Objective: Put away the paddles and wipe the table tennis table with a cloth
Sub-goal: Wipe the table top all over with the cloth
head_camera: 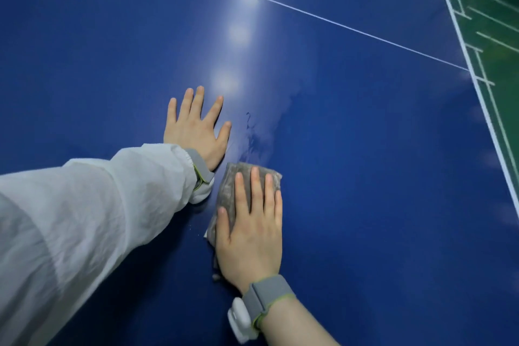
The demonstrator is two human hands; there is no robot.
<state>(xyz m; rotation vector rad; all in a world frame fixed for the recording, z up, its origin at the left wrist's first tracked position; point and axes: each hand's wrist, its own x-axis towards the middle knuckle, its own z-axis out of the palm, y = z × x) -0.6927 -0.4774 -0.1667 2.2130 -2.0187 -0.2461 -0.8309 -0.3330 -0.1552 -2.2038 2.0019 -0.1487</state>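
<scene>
The right hand (250,229) lies flat with straight fingers on a grey cloth (233,191), pressing it to the blue table (365,163). The cloth sits near the frame's middle, toward 6 o'clock. At 11 o'clock from it, just beside, the left hand (196,129) rests palm down on the table, fingers spread and holding nothing. A wet smear (255,140) shows at 12 o'clock from the cloth. A white line (337,22) crosses the table toward 1 o'clock. No paddles are in view.

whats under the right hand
A grey cloth, pressed flat on the blue table by the right hand. Its top and left edges show past the fingers; the rest is covered.
</scene>
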